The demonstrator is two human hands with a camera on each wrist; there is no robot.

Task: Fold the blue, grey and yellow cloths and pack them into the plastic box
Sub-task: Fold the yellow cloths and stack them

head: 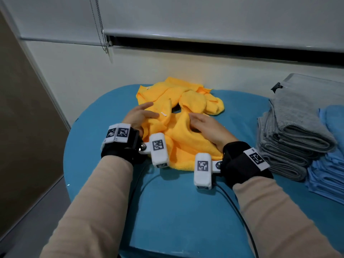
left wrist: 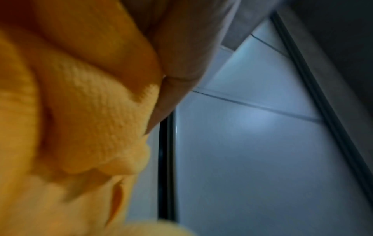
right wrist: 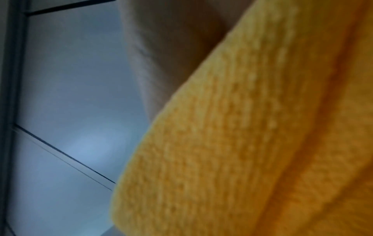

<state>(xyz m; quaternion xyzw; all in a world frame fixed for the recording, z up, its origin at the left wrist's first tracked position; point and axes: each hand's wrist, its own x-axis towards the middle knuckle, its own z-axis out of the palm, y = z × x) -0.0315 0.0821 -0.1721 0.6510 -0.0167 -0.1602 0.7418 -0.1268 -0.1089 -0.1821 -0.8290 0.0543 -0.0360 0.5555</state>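
Plainly, the yellow cloths (head: 178, 116) are heaped in a crumpled pile on the blue table (head: 167, 211), several pieces tangled together, and both hands are laid into the heap. The left hand (head: 139, 114) is spread with straight fingers against an upright fold near a small white label (head: 163, 114), nothing being pinched. The right hand (head: 206, 125) is pressed down on the near piece; its fingertips are hidden in a hollow of the fabric, so whether a layer is gripped cannot be told, and the blurred wrist views show only towelling against skin. Folded grey cloths (head: 294, 135) are stacked on the right, with folded blue cloths (head: 327, 164) beside them and a clear plastic box (head: 314, 84) partly seen behind. The main risk is judged to be that two tangled pieces are lifted as one, so that a fold is made through both layers. A soft terry edge could also be missed and a corner left skewed. The far pieces lie close to the table's back edge and could be pushed over it if the heap is shoved while one piece is being drawn out.
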